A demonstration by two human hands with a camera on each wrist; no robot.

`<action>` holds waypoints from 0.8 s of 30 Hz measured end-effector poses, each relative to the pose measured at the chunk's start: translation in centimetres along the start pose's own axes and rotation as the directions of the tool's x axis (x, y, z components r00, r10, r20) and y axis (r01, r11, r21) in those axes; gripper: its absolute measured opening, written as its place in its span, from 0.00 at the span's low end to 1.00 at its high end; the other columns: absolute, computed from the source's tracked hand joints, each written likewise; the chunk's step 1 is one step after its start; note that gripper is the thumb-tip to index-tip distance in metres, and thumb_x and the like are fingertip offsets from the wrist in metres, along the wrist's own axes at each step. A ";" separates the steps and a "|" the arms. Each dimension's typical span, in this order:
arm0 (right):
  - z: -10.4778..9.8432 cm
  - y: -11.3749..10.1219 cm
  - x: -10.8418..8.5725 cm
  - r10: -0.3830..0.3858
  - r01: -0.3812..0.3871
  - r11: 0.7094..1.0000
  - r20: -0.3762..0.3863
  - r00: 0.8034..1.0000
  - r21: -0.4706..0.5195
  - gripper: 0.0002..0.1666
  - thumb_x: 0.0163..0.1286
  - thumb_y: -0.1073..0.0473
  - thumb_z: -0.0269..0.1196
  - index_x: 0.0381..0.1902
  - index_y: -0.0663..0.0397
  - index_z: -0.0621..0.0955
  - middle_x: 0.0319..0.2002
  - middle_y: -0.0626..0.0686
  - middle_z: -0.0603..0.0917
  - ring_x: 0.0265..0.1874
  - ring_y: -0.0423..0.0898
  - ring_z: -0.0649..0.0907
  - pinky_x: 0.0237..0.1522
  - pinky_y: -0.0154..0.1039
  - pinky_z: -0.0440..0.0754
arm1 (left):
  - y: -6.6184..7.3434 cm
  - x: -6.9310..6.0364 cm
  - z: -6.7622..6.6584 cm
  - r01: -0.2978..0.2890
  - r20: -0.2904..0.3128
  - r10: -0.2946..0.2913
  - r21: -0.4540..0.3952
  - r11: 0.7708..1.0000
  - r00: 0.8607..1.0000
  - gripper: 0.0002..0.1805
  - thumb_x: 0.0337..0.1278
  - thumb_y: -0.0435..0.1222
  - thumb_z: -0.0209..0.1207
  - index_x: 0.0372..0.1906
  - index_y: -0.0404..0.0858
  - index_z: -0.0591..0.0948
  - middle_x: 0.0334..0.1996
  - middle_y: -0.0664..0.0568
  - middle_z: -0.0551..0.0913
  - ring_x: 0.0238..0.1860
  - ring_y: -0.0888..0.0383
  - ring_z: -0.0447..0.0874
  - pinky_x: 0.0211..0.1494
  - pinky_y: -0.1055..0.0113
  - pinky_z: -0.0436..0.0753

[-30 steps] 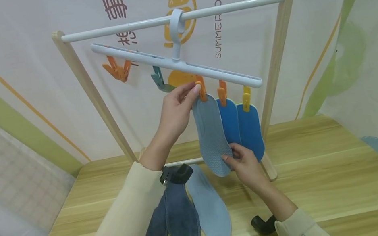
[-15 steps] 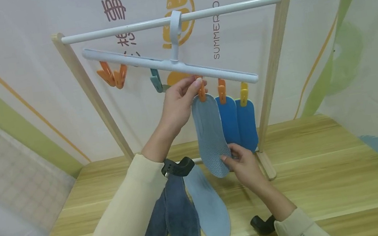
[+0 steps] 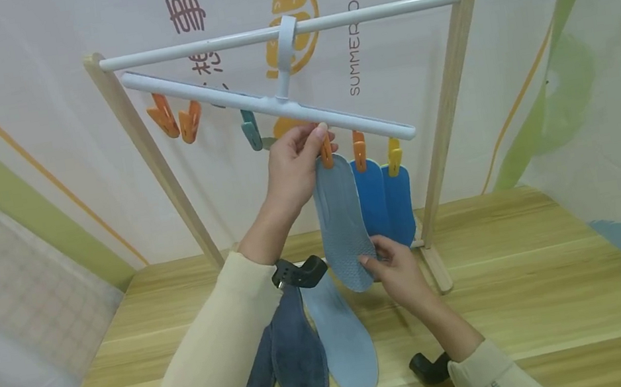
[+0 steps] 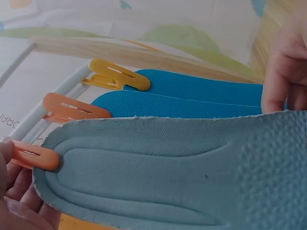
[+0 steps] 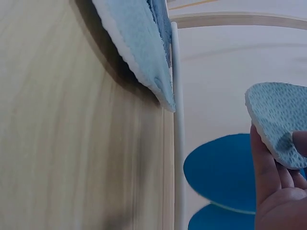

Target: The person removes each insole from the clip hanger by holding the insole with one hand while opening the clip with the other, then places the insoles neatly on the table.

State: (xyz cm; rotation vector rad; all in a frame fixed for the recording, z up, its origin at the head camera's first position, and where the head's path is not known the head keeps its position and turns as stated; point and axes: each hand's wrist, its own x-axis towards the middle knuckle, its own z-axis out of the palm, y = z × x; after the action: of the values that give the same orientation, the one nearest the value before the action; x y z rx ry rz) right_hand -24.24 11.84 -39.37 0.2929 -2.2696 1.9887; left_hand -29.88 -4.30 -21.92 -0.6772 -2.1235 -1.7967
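Note:
A light grey-blue insole (image 3: 341, 215) hangs toe-up under the tilted white hanger (image 3: 267, 103), its top edge in an orange clip (image 3: 326, 153). My left hand (image 3: 296, 167) pinches that clip between thumb and fingers; in the left wrist view the clip (image 4: 36, 155) overlaps the insole's end. Lower down, my right hand (image 3: 400, 270) holds the insole's bottom edge, thumb on the dimpled face (image 5: 280, 112) and fingers behind. Just right of it, two blue insoles (image 3: 371, 204) hang from an orange clip (image 3: 360, 151) and a yellow clip (image 3: 395, 157).
Two orange clips (image 3: 162, 116) and a green clip (image 3: 251, 130) hang on the hanger's left half. A wooden rack (image 3: 449, 112) with a white rod (image 3: 380, 11) carries the hanger. Two dark insoles (image 3: 299, 362) and a light one (image 3: 345, 342) lie on the wooden table (image 3: 542, 292).
The hanger has turned and shifted slightly left, with its clips and the blue insoles. Both hands keep their hold on the clip and the light insole, which have moved a little left.

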 end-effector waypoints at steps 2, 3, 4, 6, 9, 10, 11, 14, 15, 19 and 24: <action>0.0 0.0 0.0 -0.006 0.006 1.000 0.001 1.000 0.005 0.14 0.75 0.67 0.58 0.56 0.66 0.78 0.55 0.67 0.84 0.49 0.58 0.89 0.40 0.38 0.90 | 0.1 0.0 0.1 0.002 -0.012 -0.002 -0.020 1.000 1.000 0.21 0.76 0.45 0.54 0.61 0.35 0.78 0.52 0.38 0.86 0.51 0.52 0.89 0.63 0.59 0.84; 0.0 0.0 0.0 -0.006 0.006 1.000 0.001 1.000 0.006 0.14 0.75 0.67 0.58 0.56 0.66 0.78 0.55 0.68 0.84 0.49 0.57 0.89 0.40 0.38 0.90 | 0.1 0.0 0.2 0.003 -0.017 -0.003 -0.028 1.000 1.000 0.21 0.76 0.44 0.54 0.61 0.34 0.78 0.52 0.37 0.86 0.51 0.52 0.90 0.63 0.59 0.84; 0.0 0.0 0.0 -0.005 0.005 1.000 0.001 1.000 0.008 0.14 0.75 0.67 0.58 0.56 0.66 0.78 0.55 0.68 0.84 0.48 0.57 0.89 0.40 0.38 0.90 | 0.1 0.1 0.3 0.004 -0.023 -0.004 -0.031 0.999 1.000 0.20 0.76 0.44 0.54 0.61 0.34 0.78 0.52 0.36 0.86 0.50 0.51 0.90 0.62 0.60 0.84; -0.1 0.0 0.0 0.000 0.000 1.000 -0.001 1.000 0.011 0.14 0.74 0.68 0.58 0.56 0.66 0.79 0.54 0.68 0.84 0.48 0.57 0.89 0.39 0.37 0.90 | 0.2 0.1 0.4 0.003 -0.032 -0.005 -0.039 0.999 0.999 0.20 0.76 0.43 0.54 0.60 0.33 0.79 0.51 0.36 0.86 0.50 0.51 0.90 0.61 0.60 0.85; -0.1 -0.1 -0.1 0.003 -0.003 1.000 -0.006 1.000 0.007 0.14 0.74 0.68 0.59 0.55 0.66 0.79 0.53 0.67 0.84 0.46 0.55 0.89 0.38 0.36 0.89 | 0.2 0.2 0.5 0.006 -0.041 -0.008 -0.048 0.999 0.999 0.20 0.76 0.43 0.54 0.59 0.32 0.79 0.51 0.35 0.86 0.50 0.50 0.90 0.61 0.60 0.85; -0.1 -0.1 -0.1 0.005 -0.005 1.000 -0.008 1.000 0.007 0.14 0.74 0.68 0.59 0.55 0.66 0.79 0.53 0.67 0.84 0.46 0.54 0.89 0.38 0.36 0.89 | 0.3 0.2 0.6 0.008 -0.042 -0.010 -0.052 0.999 0.999 0.20 0.76 0.43 0.54 0.59 0.32 0.79 0.50 0.35 0.86 0.50 0.50 0.90 0.60 0.60 0.86; -0.1 -0.1 -0.1 0.006 -0.006 1.000 -0.010 1.000 0.007 0.14 0.74 0.68 0.59 0.55 0.66 0.79 0.53 0.67 0.85 0.45 0.54 0.89 0.38 0.36 0.89 | 0.3 0.2 0.6 0.010 -0.042 -0.013 -0.059 0.998 0.999 0.20 0.75 0.43 0.55 0.59 0.32 0.79 0.50 0.35 0.86 0.50 0.50 0.90 0.60 0.60 0.86; -0.1 -0.1 -0.1 0.012 -0.012 1.000 -0.012 1.000 0.005 0.13 0.74 0.68 0.59 0.54 0.65 0.79 0.52 0.67 0.85 0.45 0.52 0.89 0.37 0.36 0.89 | 0.4 0.3 0.8 0.019 -0.043 -0.022 -0.066 0.998 0.999 0.19 0.75 0.43 0.55 0.58 0.33 0.80 0.50 0.35 0.86 0.49 0.50 0.90 0.59 0.61 0.86; -0.1 -0.1 -0.1 0.012 -0.012 1.000 -0.012 1.000 0.004 0.13 0.74 0.68 0.59 0.55 0.65 0.79 0.52 0.67 0.85 0.45 0.52 0.89 0.38 0.37 0.89 | 0.4 0.3 0.8 0.020 -0.042 -0.022 -0.067 0.998 0.999 0.19 0.75 0.42 0.55 0.58 0.33 0.80 0.50 0.35 0.86 0.49 0.50 0.90 0.59 0.61 0.86; -0.1 0.1 -0.1 0.029 -0.029 1.000 -0.015 0.999 0.005 0.13 0.74 0.67 0.59 0.55 0.65 0.79 0.51 0.66 0.85 0.43 0.49 0.88 0.38 0.37 0.89 | 0.3 0.4 0.9 0.012 -0.041 -0.015 -0.058 0.998 0.999 0.19 0.75 0.42 0.55 0.58 0.33 0.80 0.49 0.37 0.87 0.50 0.51 0.90 0.60 0.61 0.86; 0.0 0.3 -0.4 0.062 -0.062 0.998 0.000 0.998 0.004 0.14 0.74 0.67 0.58 0.54 0.65 0.79 0.52 0.66 0.86 0.45 0.48 0.88 0.38 0.34 0.87 | 0.3 0.4 0.8 0.004 -0.045 -0.005 -0.026 1.000 0.999 0.19 0.75 0.43 0.55 0.59 0.34 0.80 0.48 0.39 0.87 0.50 0.53 0.90 0.61 0.63 0.85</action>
State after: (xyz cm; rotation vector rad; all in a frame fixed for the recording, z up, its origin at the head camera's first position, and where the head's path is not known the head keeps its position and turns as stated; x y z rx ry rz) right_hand -23.90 11.89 -39.77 0.2250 -2.3024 2.0220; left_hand -30.01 -3.43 -21.64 -0.6332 -2.0780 -1.8268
